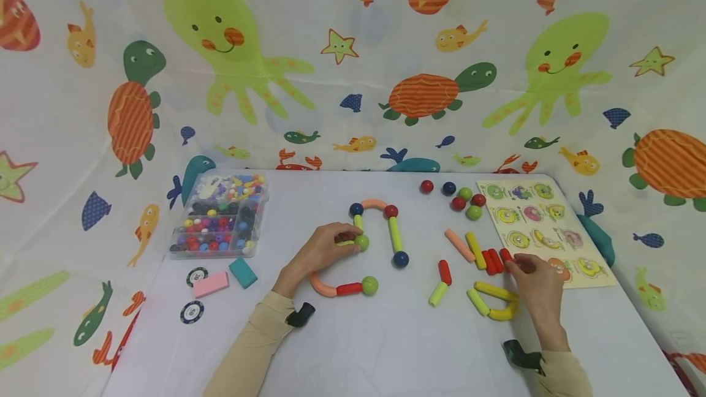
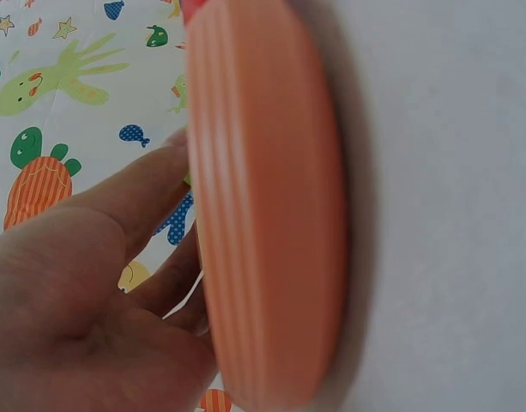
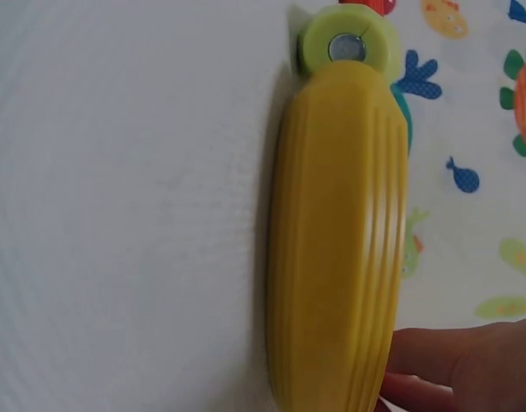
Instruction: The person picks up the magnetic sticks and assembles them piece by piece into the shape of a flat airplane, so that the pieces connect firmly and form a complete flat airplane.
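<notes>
In the head view, my left hand [image 1: 325, 249] pinches a light green ball [image 1: 361, 242] between thumb and fingertips, with a lime stick partly hidden among the fingers. The ball is at the lower end of a chain of sticks and balls: a dark blue ball [image 1: 356, 208], a peach curved stick [image 1: 374, 203], a red ball [image 1: 391, 212], a lime stick [image 1: 394, 234] and another blue ball [image 1: 401, 259]. A large peach curved stick [image 2: 271, 206] fills the left wrist view. My right hand [image 1: 536, 287] pinches a short red stick [image 1: 505, 255] beside other red sticks [image 1: 489, 261].
Below the left hand, a peach curve joins a red stick [image 1: 349, 288] and green ball [image 1: 370, 285]. Yellow and lime sticks [image 1: 496, 290] lie near the right hand. Loose balls [image 1: 458, 203], a fruit board [image 1: 518, 219], a bead box [image 1: 215, 254], blocks [image 1: 242, 273] and chips [image 1: 192, 312] surround them.
</notes>
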`<control>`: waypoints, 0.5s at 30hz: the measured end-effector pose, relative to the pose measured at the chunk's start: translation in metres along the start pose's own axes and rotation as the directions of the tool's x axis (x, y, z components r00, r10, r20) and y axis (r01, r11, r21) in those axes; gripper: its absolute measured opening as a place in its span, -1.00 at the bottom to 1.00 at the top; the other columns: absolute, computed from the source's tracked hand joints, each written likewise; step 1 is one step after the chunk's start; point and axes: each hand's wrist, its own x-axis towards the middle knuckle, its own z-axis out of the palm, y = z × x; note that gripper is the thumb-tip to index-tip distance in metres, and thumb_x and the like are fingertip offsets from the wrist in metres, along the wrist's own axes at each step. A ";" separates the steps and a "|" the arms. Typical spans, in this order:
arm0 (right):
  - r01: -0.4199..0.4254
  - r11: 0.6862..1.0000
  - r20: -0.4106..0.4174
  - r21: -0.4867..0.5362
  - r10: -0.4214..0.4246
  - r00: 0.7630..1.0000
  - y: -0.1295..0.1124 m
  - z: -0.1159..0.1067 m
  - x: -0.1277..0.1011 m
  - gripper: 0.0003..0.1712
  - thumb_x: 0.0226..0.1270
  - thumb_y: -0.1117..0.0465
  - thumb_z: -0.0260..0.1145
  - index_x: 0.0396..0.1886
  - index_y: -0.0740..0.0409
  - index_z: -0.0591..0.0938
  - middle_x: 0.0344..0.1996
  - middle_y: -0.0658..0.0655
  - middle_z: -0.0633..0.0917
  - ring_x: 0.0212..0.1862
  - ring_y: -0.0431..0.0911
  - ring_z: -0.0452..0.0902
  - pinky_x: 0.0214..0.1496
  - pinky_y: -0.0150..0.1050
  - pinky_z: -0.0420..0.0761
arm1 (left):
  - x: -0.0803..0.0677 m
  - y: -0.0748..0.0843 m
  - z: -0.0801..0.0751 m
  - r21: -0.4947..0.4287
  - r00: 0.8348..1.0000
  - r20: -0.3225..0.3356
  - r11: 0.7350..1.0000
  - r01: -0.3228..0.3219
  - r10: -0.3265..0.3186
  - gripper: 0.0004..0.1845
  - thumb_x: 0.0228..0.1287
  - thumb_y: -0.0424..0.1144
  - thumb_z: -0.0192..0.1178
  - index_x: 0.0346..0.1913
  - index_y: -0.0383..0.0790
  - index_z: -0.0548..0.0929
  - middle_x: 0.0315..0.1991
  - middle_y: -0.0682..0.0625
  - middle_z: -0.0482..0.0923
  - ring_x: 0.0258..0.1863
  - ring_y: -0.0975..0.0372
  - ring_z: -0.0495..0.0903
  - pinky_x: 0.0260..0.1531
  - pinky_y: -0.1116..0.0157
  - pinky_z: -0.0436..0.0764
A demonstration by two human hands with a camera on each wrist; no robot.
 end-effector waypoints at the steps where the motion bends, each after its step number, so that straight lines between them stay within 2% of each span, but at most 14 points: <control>1: 0.007 1.000 0.005 -0.006 -0.007 1.000 0.000 0.000 0.000 -0.56 0.44 0.11 0.35 0.14 0.35 0.65 -0.07 0.39 0.70 -0.09 0.13 0.55 -0.27 -0.41 0.44 | 0.000 0.000 0.000 0.001 1.000 -0.001 1.000 -0.002 0.002 -0.64 0.31 -0.19 0.39 0.15 -0.04 0.70 -0.04 0.08 0.70 -0.01 0.25 0.64 0.09 0.20 0.61; 6: 0.054 0.997 0.005 -0.048 -0.054 0.999 0.000 0.002 0.002 -0.59 0.39 0.18 0.39 0.08 0.40 0.66 -0.12 0.42 0.70 -0.14 0.16 0.55 -0.24 -0.22 0.47 | 0.001 -0.001 0.000 -0.004 1.000 0.003 1.000 -0.014 0.014 -0.64 0.31 -0.18 0.39 0.16 -0.05 0.70 -0.04 0.09 0.70 -0.01 0.26 0.63 0.10 0.20 0.61; 12: 0.122 0.987 0.023 -0.103 -0.121 0.992 0.000 0.003 0.004 -0.63 0.33 0.25 0.42 0.03 0.40 0.66 -0.16 0.41 0.70 -0.19 0.16 0.54 -0.30 -0.23 0.45 | 0.001 -0.002 0.001 -0.011 1.000 0.004 1.000 -0.007 0.007 -0.63 0.31 -0.18 0.39 0.17 -0.06 0.70 -0.03 0.08 0.70 0.00 0.25 0.63 0.11 0.18 0.61; 15: 0.119 0.987 0.036 -0.104 -0.116 0.993 0.000 0.003 0.004 -0.64 0.35 0.25 0.41 0.05 0.39 0.66 -0.15 0.41 0.70 -0.18 0.15 0.54 -0.25 -0.19 0.48 | 0.001 -0.002 0.002 -0.015 1.000 0.005 1.000 -0.002 0.002 -0.63 0.31 -0.19 0.39 0.16 -0.04 0.70 -0.03 0.09 0.70 0.00 0.25 0.64 0.11 0.19 0.61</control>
